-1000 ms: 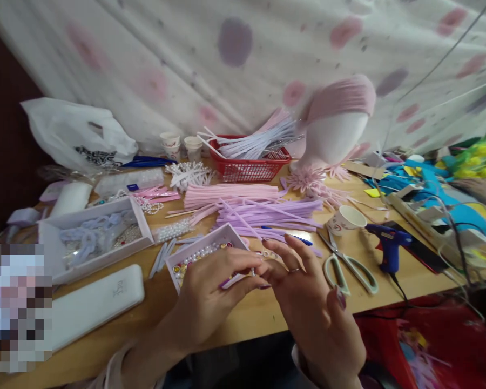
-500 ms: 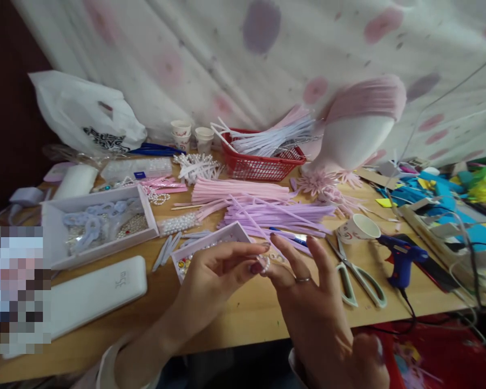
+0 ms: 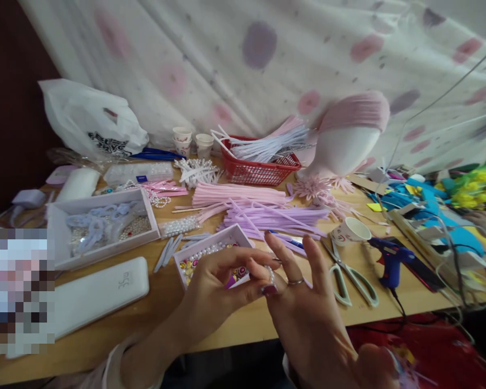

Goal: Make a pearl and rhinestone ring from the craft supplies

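Note:
My left hand (image 3: 213, 286) is closed in a pinch on a small pearl-beaded piece (image 3: 270, 274), which it holds against a finger of my right hand (image 3: 308, 316). My right hand is raised with its fingers spread apart, palm towards me, a thin ring (image 3: 295, 281) on one finger. Both hands hover over the table's front edge, just in front of a small white box (image 3: 210, 249) of pearls and coloured gems. Whether the pearl piece circles the finger is not clear.
Purple pipe cleaners (image 3: 275, 219) and pink ones (image 3: 235, 193) lie mid-table. Scissors (image 3: 350, 275), a paper cup (image 3: 350, 231) and a blue glue gun (image 3: 389, 259) are to the right. A red basket (image 3: 259, 168), a foam head (image 3: 344, 140), a tray of chain links (image 3: 101, 227) and a white power bank (image 3: 93, 294) are also there.
My left hand's fingers have closed tighter on the pearl piece and pressed it lower on the right hand's finger. Both hands have stayed over the bead box.

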`<control>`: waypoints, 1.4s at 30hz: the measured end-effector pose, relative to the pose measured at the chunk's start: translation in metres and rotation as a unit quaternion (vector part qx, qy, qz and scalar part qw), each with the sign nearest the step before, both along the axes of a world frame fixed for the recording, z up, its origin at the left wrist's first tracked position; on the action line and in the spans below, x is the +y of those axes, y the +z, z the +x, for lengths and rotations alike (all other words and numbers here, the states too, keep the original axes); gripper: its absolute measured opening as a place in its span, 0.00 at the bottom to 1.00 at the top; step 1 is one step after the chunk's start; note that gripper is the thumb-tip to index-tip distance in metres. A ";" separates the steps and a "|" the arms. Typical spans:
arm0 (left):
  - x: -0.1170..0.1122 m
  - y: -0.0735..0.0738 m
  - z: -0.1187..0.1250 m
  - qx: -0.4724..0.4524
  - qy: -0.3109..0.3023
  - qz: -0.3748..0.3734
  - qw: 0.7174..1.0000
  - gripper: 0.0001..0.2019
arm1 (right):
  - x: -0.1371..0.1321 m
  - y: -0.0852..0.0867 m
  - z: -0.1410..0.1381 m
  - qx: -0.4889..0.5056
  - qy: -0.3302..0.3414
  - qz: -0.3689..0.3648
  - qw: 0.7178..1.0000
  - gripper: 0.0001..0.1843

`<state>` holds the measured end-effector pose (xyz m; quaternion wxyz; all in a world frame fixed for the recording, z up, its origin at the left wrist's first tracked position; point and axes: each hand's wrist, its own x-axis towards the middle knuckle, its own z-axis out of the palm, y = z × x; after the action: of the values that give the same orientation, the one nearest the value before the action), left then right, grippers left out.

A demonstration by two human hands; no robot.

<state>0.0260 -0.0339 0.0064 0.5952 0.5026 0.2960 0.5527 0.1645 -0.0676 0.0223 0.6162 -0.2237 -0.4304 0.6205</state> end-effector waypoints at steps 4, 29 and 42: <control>-0.002 -0.001 0.000 -0.001 -0.021 -0.002 1.000 0.09 | -0.002 0.003 -0.003 0.035 0.012 -0.019 0.999 0.43; -0.002 0.002 0.001 -0.025 -0.012 0.001 1.000 0.08 | 0.010 -0.026 0.006 -0.069 0.017 -0.078 0.994 0.38; -0.006 0.003 -0.001 0.081 0.066 0.113 0.988 0.14 | 0.005 -0.008 -0.004 -0.041 -0.045 -0.023 0.998 0.33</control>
<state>0.0249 -0.0397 0.0096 0.4704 0.5892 0.3116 0.5783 0.1604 -0.0626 0.0144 0.6196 -0.2821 -0.4309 0.5923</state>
